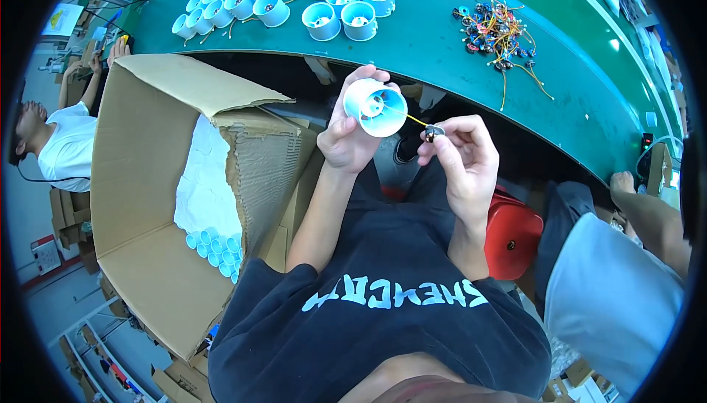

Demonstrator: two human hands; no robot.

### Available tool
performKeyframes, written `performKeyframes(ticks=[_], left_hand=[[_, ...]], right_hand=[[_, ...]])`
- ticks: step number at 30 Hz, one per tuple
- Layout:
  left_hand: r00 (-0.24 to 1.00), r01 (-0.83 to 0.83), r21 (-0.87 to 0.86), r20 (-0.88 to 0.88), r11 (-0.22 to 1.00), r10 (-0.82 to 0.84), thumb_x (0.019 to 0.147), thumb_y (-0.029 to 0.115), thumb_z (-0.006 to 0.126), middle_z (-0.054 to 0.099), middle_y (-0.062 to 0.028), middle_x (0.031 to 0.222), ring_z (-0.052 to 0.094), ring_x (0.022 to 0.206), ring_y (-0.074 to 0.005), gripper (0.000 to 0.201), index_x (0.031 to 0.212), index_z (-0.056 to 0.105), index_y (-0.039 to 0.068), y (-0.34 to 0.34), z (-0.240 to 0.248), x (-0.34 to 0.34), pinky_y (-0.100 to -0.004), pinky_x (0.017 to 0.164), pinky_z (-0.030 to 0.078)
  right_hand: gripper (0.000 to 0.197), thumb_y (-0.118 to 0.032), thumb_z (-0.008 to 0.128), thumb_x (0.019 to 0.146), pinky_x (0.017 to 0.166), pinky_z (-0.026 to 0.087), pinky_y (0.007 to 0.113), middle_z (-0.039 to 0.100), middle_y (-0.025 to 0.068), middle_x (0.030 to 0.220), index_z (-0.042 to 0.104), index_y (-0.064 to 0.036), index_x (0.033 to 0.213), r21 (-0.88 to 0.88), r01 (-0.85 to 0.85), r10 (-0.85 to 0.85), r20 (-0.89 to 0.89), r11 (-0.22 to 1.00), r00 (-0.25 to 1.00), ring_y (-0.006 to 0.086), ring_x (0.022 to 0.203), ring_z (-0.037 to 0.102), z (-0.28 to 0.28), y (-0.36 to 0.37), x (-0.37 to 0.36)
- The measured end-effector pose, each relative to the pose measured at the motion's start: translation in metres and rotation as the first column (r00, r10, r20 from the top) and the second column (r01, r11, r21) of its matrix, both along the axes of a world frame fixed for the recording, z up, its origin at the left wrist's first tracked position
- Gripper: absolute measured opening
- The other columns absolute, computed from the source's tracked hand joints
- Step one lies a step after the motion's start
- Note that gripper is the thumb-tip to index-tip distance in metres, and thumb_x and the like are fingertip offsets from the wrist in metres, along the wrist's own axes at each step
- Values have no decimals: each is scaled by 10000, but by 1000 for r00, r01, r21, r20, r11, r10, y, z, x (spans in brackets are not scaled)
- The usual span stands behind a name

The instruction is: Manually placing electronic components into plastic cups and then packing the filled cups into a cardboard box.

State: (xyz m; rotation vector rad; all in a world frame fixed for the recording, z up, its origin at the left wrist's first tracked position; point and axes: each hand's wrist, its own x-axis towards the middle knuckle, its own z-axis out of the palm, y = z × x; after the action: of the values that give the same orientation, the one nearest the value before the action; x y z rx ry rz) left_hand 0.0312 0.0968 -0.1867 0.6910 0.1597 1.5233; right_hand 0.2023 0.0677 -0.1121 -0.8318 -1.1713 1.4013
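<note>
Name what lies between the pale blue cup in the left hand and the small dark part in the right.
In the head view, a thin yellow wire runs from inside the pale blue cup to the small dark part.

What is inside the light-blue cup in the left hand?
Inside the cup, a white round hub shows; a yellow wire leads out to the dark part in the right hand. What lies beneath the hub is covered.
</note>
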Motion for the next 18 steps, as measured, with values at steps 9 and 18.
performKeyframes(ticks=[9,18], left_hand=[[987,-135,-310,42,941,155,949,471,521,404,-153,1395,429,1262,-285,680,1451,325,57,-2,14,24,-406,1025,407],[920,234,-228,366,945,-140,990,445,450,444,-168,1364,401,1295,-279,563,1431,375,103,-4,12,39,-417,1010,429]], right_hand=[[214,16,714,783,596,472,211,660,78,848,638,24,982,357,148,-282,359,922,890,102,683,627,2,11,-18],[249,35,737,728,559,443,198,658,57,784,664,5,964,442,178,-395,465,879,793,70,608,563,-1,15,-13]])
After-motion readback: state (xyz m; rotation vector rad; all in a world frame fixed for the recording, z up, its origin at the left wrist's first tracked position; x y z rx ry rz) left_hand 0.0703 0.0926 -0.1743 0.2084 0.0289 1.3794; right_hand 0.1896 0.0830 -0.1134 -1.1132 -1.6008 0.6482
